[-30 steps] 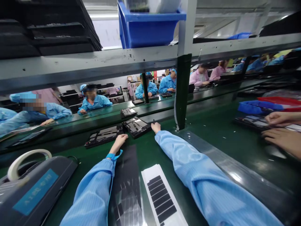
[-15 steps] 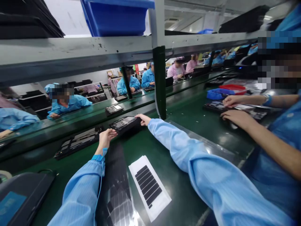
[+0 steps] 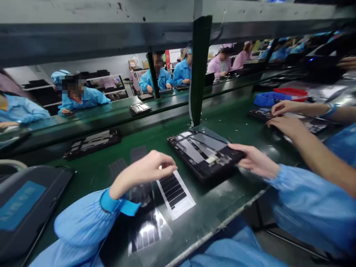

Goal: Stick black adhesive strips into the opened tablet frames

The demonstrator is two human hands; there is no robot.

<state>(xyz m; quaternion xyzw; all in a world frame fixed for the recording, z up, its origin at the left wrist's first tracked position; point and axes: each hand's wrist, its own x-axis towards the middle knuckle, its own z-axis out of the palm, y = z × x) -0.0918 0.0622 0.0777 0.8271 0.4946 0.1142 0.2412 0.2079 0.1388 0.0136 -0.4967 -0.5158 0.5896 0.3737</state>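
Observation:
My right hand grips the near edge of a black tablet housing, which has its open back showing grey panels and ribbon cables. My left hand curls with its fingertips together just above the end of a white backing sheet with black strips. I cannot see whether those fingers pinch anything. Below that hand lies a clear film with dark strips. A co-worker's two hands rest on another open tablet housing to the right.
A dark grey case with a blue label sits at the near left of the green conveyor belt. Another tablet housing lies beyond my left hand. A blue and a red bin stand at the right, and a steel post rises behind.
The tablet housing has come nearer to me, held in my right hand. My left hand has risen over the white sheet. A co-worker's arms have entered at the right.

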